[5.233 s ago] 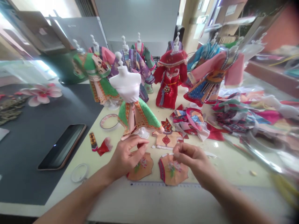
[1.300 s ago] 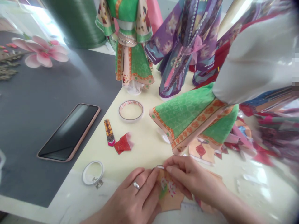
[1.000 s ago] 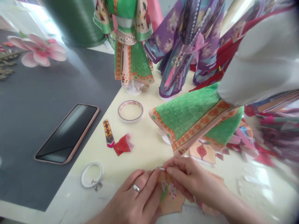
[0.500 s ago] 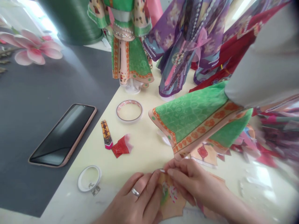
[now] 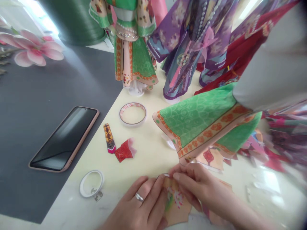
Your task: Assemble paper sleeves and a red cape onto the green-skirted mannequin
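Observation:
My left hand (image 5: pixel 139 207), a ring on one finger, lies flat on an orange paper garment piece (image 5: pixel 176 209) with a flower print, fingers stretched and pressing it to the pale yellow table (image 5: pixel 146 153). My right hand (image 5: pixel 194 188) pinches the top edge of the same piece, at a small white strip beside my left fingertips. Just behind my hands a white doll mannequin (image 5: pixel 271 73) wears a green paper skirt (image 5: pixel 199 118) with an orange border.
A phone (image 5: pixel 64 137) lies on the dark mat (image 5: pixel 35 105) at left. Two tape rolls (image 5: pixel 133 114) (image 5: pixel 91 187), a patterned strip (image 5: pixel 109 138) and a red scrap (image 5: pixel 123 150) sit on the table. Dressed paper dolls (image 5: pixel 130 48) stand behind; scraps pile at right.
Since five seconds ago the view has closed in on the table and both hands came together on one orange piece. Over the last second the hands barely moved.

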